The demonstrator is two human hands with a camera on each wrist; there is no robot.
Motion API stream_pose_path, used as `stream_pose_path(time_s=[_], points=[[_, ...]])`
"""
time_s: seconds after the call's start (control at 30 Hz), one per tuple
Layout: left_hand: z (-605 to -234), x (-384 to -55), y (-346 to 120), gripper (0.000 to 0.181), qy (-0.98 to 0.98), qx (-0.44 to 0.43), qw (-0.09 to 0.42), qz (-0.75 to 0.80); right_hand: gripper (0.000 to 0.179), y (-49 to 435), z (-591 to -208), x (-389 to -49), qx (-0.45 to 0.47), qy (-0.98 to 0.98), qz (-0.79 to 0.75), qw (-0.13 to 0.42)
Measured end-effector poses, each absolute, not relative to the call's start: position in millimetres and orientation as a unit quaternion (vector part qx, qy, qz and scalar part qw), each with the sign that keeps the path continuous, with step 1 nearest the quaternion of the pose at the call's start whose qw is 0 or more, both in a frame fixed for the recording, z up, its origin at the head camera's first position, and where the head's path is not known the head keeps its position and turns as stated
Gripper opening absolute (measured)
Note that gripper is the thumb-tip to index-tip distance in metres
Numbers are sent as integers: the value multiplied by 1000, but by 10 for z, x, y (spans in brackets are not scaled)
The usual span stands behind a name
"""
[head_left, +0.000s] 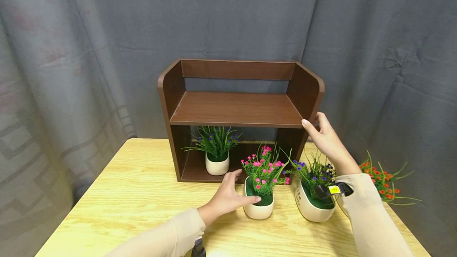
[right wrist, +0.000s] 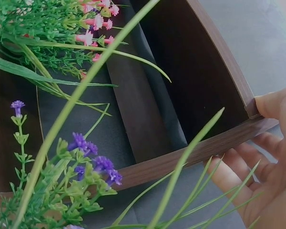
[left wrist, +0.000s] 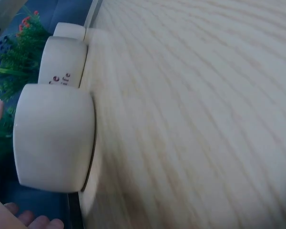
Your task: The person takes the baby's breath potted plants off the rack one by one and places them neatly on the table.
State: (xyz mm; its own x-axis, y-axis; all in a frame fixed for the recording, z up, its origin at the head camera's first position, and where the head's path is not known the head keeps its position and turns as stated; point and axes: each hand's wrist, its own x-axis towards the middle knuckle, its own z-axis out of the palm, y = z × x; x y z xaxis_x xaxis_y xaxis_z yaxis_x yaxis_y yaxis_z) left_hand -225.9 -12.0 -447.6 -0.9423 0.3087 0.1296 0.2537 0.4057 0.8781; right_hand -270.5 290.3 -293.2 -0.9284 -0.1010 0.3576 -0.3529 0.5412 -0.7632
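Note:
My left hand (head_left: 228,197) is at the left of a white pot with pink flowers (head_left: 258,209), its thumb and fingers spread about the rim. The left wrist view shows that pot (left wrist: 55,138) standing on the table, with the fingertips (left wrist: 40,222) apart from its wall. My right hand (head_left: 326,140) grips the right side panel of a dark brown two-tier shelf (head_left: 235,108), thumb on the front edge and fingers round the outer side. In the right wrist view, grass blades and purple flowers (right wrist: 102,164) partly cover the shelf.
A white pot with purple flowers (head_left: 218,165) stands on the shelf's lower tier. On the table to the right, under my right forearm, is another purple-flowered pot (head_left: 314,209). Orange flowers (head_left: 383,179) show beyond that sleeve. Grey curtains (head_left: 242,15) hang behind the wooden table (head_left: 118,197).

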Motion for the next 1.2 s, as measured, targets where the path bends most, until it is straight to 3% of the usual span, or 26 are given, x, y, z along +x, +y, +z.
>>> stream_pose_path(time_s=[0.77, 1.2], points=[[-4426, -2497, -650, 60, 809, 155, -48, 565, 64, 2899, -2943, -2695, 135, -863, 467, 139], [-4460, -2701, -948, 44, 819, 111, -141, 545, 63, 2900, -2939, -2701, 134, -863, 468, 133]])
